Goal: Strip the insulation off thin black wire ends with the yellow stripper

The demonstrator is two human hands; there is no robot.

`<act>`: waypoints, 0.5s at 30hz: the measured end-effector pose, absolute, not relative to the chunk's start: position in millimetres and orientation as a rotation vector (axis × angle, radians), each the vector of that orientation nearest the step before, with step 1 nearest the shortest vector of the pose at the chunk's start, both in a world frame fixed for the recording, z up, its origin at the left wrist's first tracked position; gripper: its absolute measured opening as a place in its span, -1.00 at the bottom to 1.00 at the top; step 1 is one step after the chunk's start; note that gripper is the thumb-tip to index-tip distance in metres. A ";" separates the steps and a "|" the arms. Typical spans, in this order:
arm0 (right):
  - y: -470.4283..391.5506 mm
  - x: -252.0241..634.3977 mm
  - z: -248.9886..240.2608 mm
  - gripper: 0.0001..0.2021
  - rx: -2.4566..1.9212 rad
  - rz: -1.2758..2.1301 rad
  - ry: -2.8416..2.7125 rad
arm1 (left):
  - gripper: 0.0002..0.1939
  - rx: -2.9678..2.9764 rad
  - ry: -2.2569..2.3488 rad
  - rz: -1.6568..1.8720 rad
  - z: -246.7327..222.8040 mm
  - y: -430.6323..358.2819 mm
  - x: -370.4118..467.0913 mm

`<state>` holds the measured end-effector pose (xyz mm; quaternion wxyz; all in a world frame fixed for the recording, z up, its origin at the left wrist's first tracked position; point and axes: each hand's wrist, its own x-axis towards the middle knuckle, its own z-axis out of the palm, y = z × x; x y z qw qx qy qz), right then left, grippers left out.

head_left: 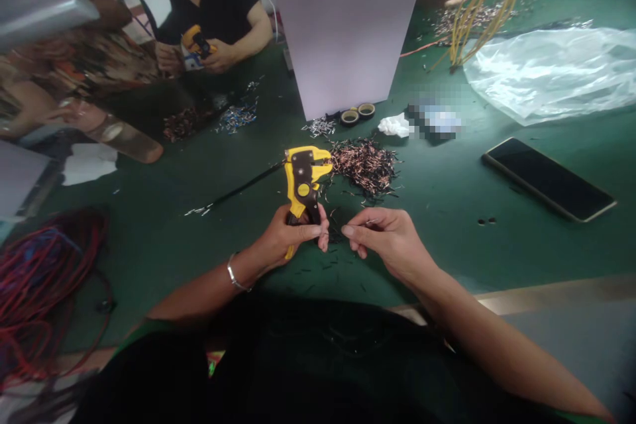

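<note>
My left hand (pixel 295 233) is wrapped round the black lower handles of a yellow and black wire stripper (pixel 301 185), held upright with its jaws toward the right. My right hand (pixel 382 235) is just right of it, thumb and forefinger pinched on a short, thin piece of wire (pixel 370 221), mostly hidden by the fingers. Beyond both hands lies a pile of short black wires with bare copper ends (pixel 365 165), close to the stripper's jaws. A bundle of black wires (pixel 243 187) with silvery ends stretches out to the left of the tool.
A phone (pixel 549 179) lies at right, near clear plastic sheeting (pixel 551 76). Tape rolls (pixel 350 117) sit before a tall pale panel (pixel 348 26). Red cable coils (pixel 44 271) and a bottle (pixel 116 132) are at left. Across the table, a person holds another stripper (pixel 196 43).
</note>
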<state>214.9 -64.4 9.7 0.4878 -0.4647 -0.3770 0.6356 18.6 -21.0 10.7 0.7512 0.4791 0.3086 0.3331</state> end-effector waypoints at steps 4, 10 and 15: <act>-65.9 213.8 10.1 -0.83 -1.139 1.564 -0.965 | -0.79 1.032 0.713 0.728 8.9 -21.7 18.9; -68.0 214.2 8.4 -0.83 -1.177 1.457 -0.941 | -0.80 0.993 0.771 0.785 6.7 -17.7 18.1; -65.6 220.0 6.9 -0.86 -1.146 1.327 -0.863 | -0.78 0.985 0.777 0.784 7.8 -14.5 16.1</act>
